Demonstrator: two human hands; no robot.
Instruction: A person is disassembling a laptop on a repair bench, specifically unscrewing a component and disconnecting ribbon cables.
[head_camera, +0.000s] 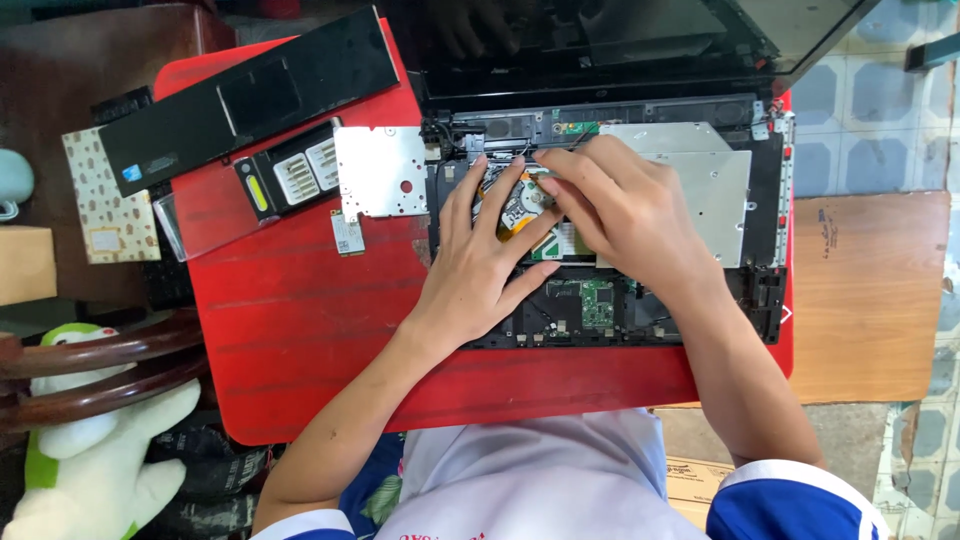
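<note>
An opened laptop base (760, 290) lies on a red table (300, 330), its lid tilted up at the top. My left hand (480, 265) rests flat on the exposed inside, fingers spread over a fan and gold-coloured part (522, 205). My right hand (615, 205) reaches in from the right, fingertips pressed on the same spot near the top edge. A silver metal plate (720, 190) covers the right half of the base. A green circuit board (597, 303) shows below the hands. Neither hand visibly grips anything.
On the table's left lie a black palm-rest cover (250, 100), a black battery-like part (285, 180), a silver metal bracket (380, 172) and a small card (348, 235). A wooden chair arm (100, 370) and a white-green plush toy (90, 460) sit at lower left. A wooden board (865, 300) lies right.
</note>
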